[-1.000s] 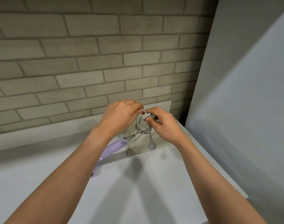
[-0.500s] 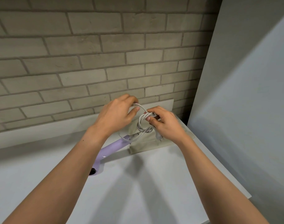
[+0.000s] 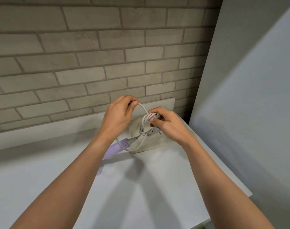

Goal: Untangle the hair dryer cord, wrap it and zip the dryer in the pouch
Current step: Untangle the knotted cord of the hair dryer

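Note:
A grey cord (image 3: 145, 124) is bunched in a twisted knot above the counter. My left hand (image 3: 120, 113) pinches one strand of it and holds that strand up and to the left. My right hand (image 3: 165, 121) grips the knotted bundle between thumb and fingers. The cord runs down to the lilac hair dryer (image 3: 114, 149), which lies on the counter, mostly hidden behind my left forearm. A flat beige pouch (image 3: 159, 142) lies under my hands near the wall. The plug is hidden.
The white counter (image 3: 141, 187) ends at a right edge near a tall pale panel (image 3: 248, 96). A grey brick wall (image 3: 91, 55) stands directly behind the counter, with a low white ledge along its foot.
My left hand has lifted a strand up and left out of the bundle, opening a loop. The plug that hung below the knot has gone out of sight. The view has moved closer.

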Demonstrator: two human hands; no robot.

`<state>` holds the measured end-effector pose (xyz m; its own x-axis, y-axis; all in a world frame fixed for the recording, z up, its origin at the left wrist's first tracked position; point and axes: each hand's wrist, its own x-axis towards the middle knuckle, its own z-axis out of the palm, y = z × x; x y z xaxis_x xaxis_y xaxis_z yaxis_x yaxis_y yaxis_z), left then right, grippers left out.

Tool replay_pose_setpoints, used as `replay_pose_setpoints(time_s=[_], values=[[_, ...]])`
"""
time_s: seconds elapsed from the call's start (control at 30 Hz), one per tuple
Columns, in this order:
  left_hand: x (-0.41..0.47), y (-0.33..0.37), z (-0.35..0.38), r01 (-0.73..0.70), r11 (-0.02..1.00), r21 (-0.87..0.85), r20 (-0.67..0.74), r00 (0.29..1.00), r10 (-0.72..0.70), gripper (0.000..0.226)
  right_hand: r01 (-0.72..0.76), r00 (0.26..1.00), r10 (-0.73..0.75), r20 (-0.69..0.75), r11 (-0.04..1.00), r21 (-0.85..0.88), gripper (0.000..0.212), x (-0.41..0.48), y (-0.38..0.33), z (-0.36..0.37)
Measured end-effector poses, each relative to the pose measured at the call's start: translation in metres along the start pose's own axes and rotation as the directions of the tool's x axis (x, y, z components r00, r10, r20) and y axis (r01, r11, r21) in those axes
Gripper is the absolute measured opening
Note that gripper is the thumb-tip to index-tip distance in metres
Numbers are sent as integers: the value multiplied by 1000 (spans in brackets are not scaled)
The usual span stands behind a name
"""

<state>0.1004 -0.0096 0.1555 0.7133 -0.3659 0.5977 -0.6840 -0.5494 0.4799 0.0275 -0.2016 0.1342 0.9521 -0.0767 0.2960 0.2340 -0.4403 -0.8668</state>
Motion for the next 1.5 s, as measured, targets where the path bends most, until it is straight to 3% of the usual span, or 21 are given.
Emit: replay_pose_setpoints(time_s=[0.13,0.2,0.3,0.37,0.47,0.63,0.83,1.0,1.1,1.2,1.27,1.37,1.5], values=[[-2,-6,-1,25,999,30,57,998,-27,20,-53,998,50,39,997,57,9,-4,-5,-3],[-3,-10,-7,-137,978,157,167,980,110,27,-46,998,44,53,998,37,8,-6,-3,-3],[-1,-7,-10,-416,871,260,360,879,312,40,-43,998,39,55,997,67,8,-7,-2,-2],[-1,-4,-8,-447,857,256,366,866,342,44,-36,998,30,58,994,103,10,-7,-3,-2],[-6,-7,-5,-354,905,238,312,910,274,49,-37,997,26,68,986,165,16,-10,-4,-5],[-22,-19,0,-139,989,47,282,952,121,35,-83,985,52,162,978,191,24,-17,-1,-12],[-41,-25,-2,20,996,-91,294,956,8,23,-56,994,34,108,975,214,17,-20,1,-11],[-46,-18,-4,214,942,-258,173,970,-173,17,-42,999,31,44,959,281,19,-20,1,-7],[-52,-25,-15,333,800,-499,178,943,-281,19,-29,1000,25,18,963,268,19,-21,3,-10],[-68,-41,-31,475,629,-615,308,879,-364,19,-25,1000,23,10,971,236,18,-24,6,-11],[-82,-52,-40,594,593,-543,471,800,-371,19,0,1000,0,-3,982,188,18,-25,10,-11],[-105,-63,-40,723,637,-267,718,590,-369,19,15,1000,-16,2,992,129,18,-28,15,-11],[-132,-65,-11,759,650,46,857,304,-415,23,26,999,-27,18,998,51,18,-32,21,-9]])
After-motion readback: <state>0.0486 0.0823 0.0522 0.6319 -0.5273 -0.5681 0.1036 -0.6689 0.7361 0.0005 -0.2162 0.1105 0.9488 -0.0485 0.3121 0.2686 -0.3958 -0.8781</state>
